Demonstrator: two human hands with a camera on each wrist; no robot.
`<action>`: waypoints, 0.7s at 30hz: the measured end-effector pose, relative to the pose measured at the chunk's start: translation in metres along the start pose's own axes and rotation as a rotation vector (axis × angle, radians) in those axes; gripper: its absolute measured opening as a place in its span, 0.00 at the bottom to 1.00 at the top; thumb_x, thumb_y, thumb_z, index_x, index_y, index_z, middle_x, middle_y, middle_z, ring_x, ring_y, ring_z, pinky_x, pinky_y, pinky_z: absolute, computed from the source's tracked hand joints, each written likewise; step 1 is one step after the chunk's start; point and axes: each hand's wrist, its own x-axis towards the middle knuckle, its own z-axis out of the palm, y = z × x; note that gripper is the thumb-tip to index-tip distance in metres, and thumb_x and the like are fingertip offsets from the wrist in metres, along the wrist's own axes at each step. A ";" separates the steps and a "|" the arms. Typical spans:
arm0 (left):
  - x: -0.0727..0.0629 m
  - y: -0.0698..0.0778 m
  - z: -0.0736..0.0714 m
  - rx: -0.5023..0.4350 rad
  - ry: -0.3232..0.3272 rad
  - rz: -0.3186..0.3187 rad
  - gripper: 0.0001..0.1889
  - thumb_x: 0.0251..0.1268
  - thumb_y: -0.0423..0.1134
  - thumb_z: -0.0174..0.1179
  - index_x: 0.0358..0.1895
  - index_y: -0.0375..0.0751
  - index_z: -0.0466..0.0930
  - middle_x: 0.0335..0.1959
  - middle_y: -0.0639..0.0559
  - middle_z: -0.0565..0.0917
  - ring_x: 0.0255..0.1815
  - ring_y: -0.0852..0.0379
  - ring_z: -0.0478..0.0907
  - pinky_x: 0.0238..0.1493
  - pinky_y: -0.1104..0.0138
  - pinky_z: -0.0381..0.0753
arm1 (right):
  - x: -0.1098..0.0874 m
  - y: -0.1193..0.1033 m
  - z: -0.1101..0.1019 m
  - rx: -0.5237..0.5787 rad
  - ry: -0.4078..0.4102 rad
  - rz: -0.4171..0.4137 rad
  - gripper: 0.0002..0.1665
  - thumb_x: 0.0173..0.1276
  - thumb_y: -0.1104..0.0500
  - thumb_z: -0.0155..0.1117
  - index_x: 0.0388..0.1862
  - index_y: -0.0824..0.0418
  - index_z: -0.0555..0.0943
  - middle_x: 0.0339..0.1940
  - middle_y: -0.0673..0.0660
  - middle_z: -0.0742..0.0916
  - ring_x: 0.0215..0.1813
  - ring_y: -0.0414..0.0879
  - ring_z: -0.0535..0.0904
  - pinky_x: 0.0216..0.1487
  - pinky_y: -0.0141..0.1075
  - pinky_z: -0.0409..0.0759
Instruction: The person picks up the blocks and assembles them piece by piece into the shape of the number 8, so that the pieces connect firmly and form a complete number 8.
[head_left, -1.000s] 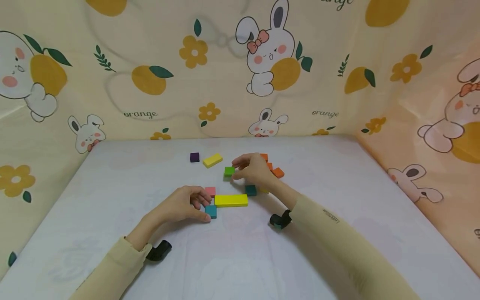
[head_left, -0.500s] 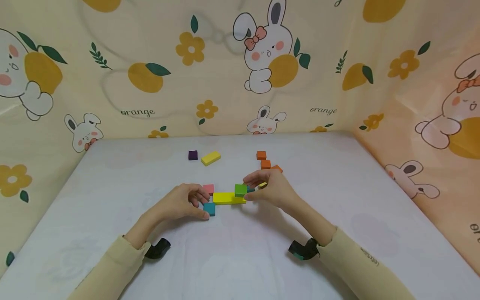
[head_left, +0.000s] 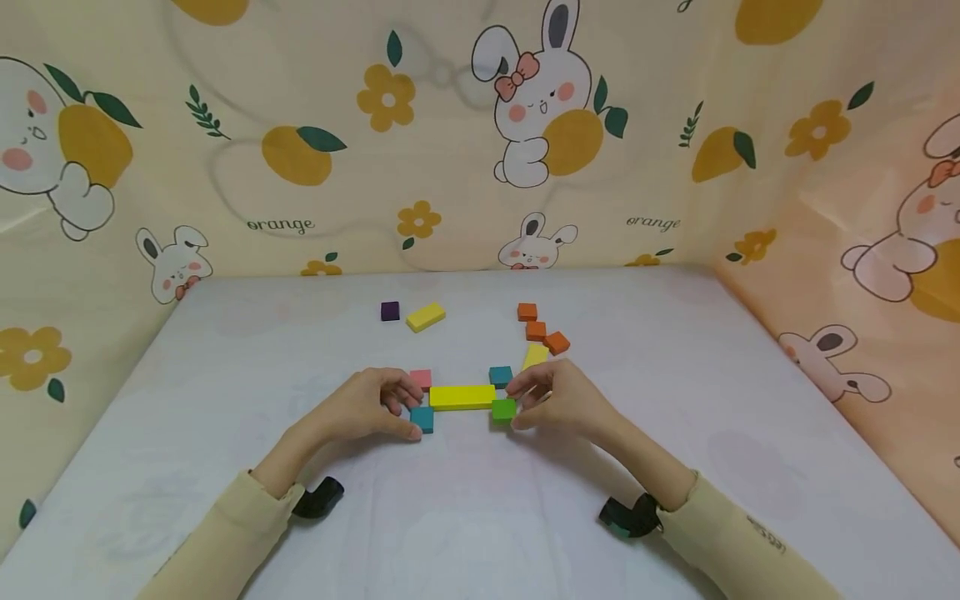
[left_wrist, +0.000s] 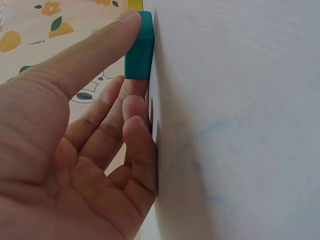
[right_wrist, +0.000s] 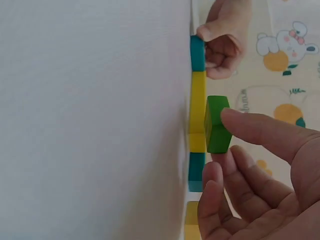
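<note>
Nearest were the beige sleeves (head_left: 217,533), each w/ a black gadget (head_left: 320,498) by the cuff. Then the left hand (head_left: 367,406), grip narrow, thumb + fingers pinching a small teal block (head_left: 422,420) that sat on the white counter (head_left: 480,517). The right hand (head_left: 566,400) had a narrow grip too, thumb one side & fingers the other, holding a green block (head_left: 503,411) just off the counter per the right wrist cam, by the near R corner of a long yellow block (head_left: 462,397) lying btwn the hands. The teal one was at that block's near L corner. A bit further back: pink block (head_left: 421,379) at its far L corner, 2nd teal block (head_left: 500,377) at its far R. Behind the right hand, a pale yellow block (head_left: 535,357), partly hidden, then 3 orange blocks (head_left: 527,312). Way back L, another yellow block (head_left: 426,317), tilted, next to a dark purple cube (head_left: 390,311). Bg = bunny/orange print sheet (head_left: 450,192).
</note>
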 end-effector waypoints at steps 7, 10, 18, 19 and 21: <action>0.001 0.001 0.001 0.000 -0.001 0.003 0.24 0.46 0.45 0.80 0.47 0.46 0.81 0.39 0.56 0.83 0.39 0.51 0.76 0.44 0.60 0.78 | 0.002 0.003 0.001 -0.060 -0.019 0.039 0.19 0.47 0.69 0.80 0.39 0.61 0.86 0.35 0.53 0.86 0.32 0.49 0.79 0.33 0.36 0.79; 0.000 0.001 0.001 -0.004 -0.004 0.006 0.24 0.46 0.45 0.80 0.47 0.46 0.81 0.39 0.56 0.83 0.39 0.51 0.76 0.44 0.60 0.78 | 0.002 0.003 0.001 -0.076 -0.023 0.034 0.18 0.47 0.69 0.80 0.39 0.61 0.86 0.35 0.53 0.86 0.32 0.49 0.79 0.33 0.37 0.80; 0.000 -0.001 0.000 0.002 -0.002 0.019 0.24 0.45 0.46 0.80 0.46 0.46 0.81 0.39 0.56 0.83 0.39 0.51 0.76 0.43 0.59 0.78 | 0.004 0.003 0.001 -0.071 -0.046 0.020 0.17 0.49 0.69 0.80 0.39 0.62 0.86 0.36 0.54 0.86 0.32 0.49 0.79 0.33 0.35 0.79; 0.000 -0.001 0.000 0.001 -0.003 0.019 0.24 0.45 0.46 0.80 0.46 0.46 0.81 0.39 0.56 0.83 0.39 0.51 0.76 0.44 0.59 0.77 | 0.004 0.003 0.001 -0.075 -0.044 0.021 0.17 0.49 0.68 0.80 0.39 0.62 0.86 0.36 0.54 0.86 0.32 0.48 0.79 0.32 0.35 0.79; 0.000 -0.001 0.000 0.002 -0.003 0.016 0.24 0.45 0.45 0.80 0.47 0.46 0.81 0.39 0.56 0.83 0.39 0.51 0.76 0.44 0.59 0.77 | 0.004 0.003 0.001 -0.083 -0.034 0.025 0.17 0.49 0.68 0.80 0.39 0.61 0.86 0.35 0.53 0.86 0.32 0.48 0.79 0.32 0.35 0.79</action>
